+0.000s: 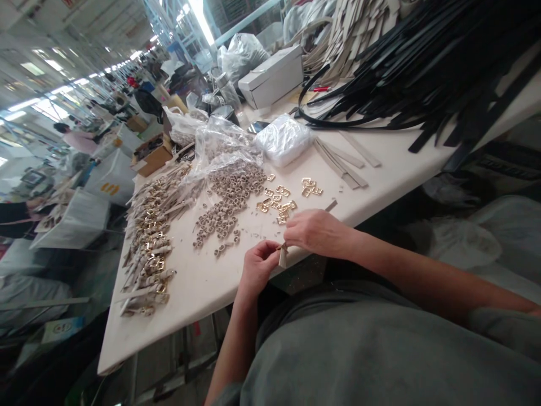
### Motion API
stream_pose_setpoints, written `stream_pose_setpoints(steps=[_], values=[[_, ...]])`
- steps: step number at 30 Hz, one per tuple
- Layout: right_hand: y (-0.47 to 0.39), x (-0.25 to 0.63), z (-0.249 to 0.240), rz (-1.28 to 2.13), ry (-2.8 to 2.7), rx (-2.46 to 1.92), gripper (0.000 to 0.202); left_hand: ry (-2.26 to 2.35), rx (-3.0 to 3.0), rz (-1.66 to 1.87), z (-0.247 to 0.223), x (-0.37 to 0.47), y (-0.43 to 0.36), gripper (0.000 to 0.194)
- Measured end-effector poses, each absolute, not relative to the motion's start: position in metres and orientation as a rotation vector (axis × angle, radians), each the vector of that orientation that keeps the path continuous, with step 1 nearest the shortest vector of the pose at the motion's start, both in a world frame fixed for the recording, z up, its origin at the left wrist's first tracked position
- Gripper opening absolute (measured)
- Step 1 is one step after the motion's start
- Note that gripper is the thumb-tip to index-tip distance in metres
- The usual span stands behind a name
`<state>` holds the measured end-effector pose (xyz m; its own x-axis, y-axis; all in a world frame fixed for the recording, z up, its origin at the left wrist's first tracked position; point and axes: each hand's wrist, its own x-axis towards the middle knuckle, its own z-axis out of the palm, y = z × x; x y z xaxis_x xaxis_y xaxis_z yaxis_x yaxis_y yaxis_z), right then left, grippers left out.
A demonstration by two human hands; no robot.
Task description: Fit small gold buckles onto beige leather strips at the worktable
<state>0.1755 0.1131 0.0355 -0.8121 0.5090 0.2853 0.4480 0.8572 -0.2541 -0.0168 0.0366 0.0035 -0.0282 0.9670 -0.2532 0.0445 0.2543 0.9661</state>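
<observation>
At the table's front edge, my left hand (261, 265) pinches a short beige strap (283, 257) between thumb and fingers. My right hand (310, 231) is closed at the strap's upper end, its fingertips close to the left ones. A bit of gold shows where the fingers meet, too small to make out. Just beyond my hands lie loose gold buckles (282, 210) and a smaller cluster of gold buckles (311, 187). Left of these spreads a heap of small beige loops (224, 211). Part of a strip (331, 205) sticks out behind my right hand.
Straps with gold buckles (147, 242) are piled along the table's (190, 296) left side. A clear plastic bag (228, 141), a wrapped white packet (284, 140) and a white box (273, 76) stand farther back. Black straps (422, 67) cover the right. Another person (78, 138) sits far left.
</observation>
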Motion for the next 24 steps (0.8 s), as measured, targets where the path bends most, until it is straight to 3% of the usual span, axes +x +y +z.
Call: stream_pose_setpoints(steps=[5, 11, 14, 18, 24], values=[[0.113, 0.172, 0.031, 0.198, -2.252, -0.805, 0.019, 1.313, 0.766, 1.284, -0.004, -0.009, 0.054, 0.022], [0.098, 0.168, 0.007, 0.809, -2.141, -1.005, 0.026, 1.154, 0.564, 1.413, -0.007, 0.012, 0.057, 0.029], [0.096, 0.163, 0.001, 1.124, -1.838, -0.886, 0.027, 1.129, 0.559, 1.392, -0.005, 0.022, 0.053, 0.030], [0.094, 0.156, 0.000, 1.601, -1.397, -0.846, 0.044, 1.164, 0.585, 1.379, -0.003, 0.030, 0.051, 0.034], [0.095, 0.147, -0.002, 1.805, -1.117, -0.870, 0.049, 1.159, 0.601, 1.369, -0.010, 0.034, 0.051, 0.038]])
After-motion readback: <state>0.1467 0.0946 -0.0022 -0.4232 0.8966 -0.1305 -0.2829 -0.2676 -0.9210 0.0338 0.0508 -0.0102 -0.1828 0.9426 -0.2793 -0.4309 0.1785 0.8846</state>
